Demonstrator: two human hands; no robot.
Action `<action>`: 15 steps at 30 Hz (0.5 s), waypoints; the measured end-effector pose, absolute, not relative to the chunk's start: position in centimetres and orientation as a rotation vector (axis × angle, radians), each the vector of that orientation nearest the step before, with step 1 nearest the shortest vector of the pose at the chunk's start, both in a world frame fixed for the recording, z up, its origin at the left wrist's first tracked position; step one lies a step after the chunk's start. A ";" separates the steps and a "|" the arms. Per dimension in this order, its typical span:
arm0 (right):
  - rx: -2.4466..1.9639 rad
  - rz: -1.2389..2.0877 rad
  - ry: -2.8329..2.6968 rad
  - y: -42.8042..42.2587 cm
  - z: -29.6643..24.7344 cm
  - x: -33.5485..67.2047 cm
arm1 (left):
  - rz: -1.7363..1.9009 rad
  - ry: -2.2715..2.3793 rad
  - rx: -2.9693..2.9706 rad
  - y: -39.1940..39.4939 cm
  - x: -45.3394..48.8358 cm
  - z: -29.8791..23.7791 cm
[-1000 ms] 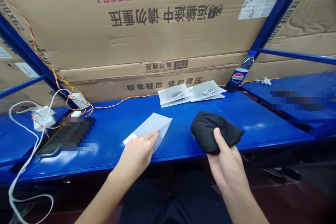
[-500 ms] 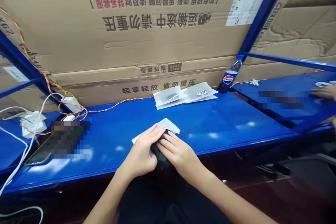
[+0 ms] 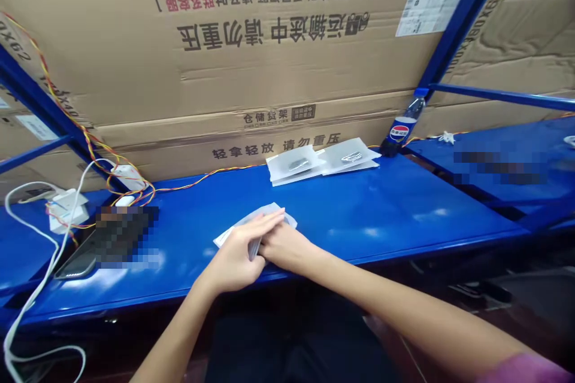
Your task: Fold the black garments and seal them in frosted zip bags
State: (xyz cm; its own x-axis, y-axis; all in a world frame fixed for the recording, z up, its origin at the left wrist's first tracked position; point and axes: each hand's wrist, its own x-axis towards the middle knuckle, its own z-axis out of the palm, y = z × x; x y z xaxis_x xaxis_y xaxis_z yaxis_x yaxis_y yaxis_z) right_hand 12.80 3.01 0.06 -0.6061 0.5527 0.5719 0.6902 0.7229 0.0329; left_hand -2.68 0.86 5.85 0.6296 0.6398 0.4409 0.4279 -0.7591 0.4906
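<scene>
A white translucent pouch (image 3: 252, 215) is held low over the front part of the blue shelf, just above its edge. My left hand (image 3: 236, 254) grips it from the left, fingers laid along its top and thumb underneath. Against it, my right hand (image 3: 287, 246) is curled, its fingertips tucked in at the pouch and hidden by my left hand. What those fingertips hold, if anything, does not show. Behind, two similar pouches (image 3: 294, 163) lie overlapping near the cardboard, each with a small dark thing visible through it.
A cola bottle (image 3: 401, 128) stands at the right post. Left on the blue shelf (image 3: 193, 209) lies a dark, partly blurred flat device (image 3: 81, 257), near white adapters (image 3: 67, 212) and tangled cables. Large cardboard (image 3: 278, 78) backs the shelf.
The black thing between my hands is out of sight. My right hand has shifted and curled in at the pouch. The co-worker's hand at the far right is no longer clearly visible.
</scene>
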 end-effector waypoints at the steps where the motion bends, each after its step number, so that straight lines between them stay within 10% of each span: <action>1: -0.960 -0.323 -2.426 3.1 -0.1 12.7 | 0.867 0.852 2.511 0.8 -2.7 5.8; 15: -0.800 -0.264 -2.230 -1.3 2.0 20.2 | 1.213 0.859 3.119 -4.1 -6.7 2.5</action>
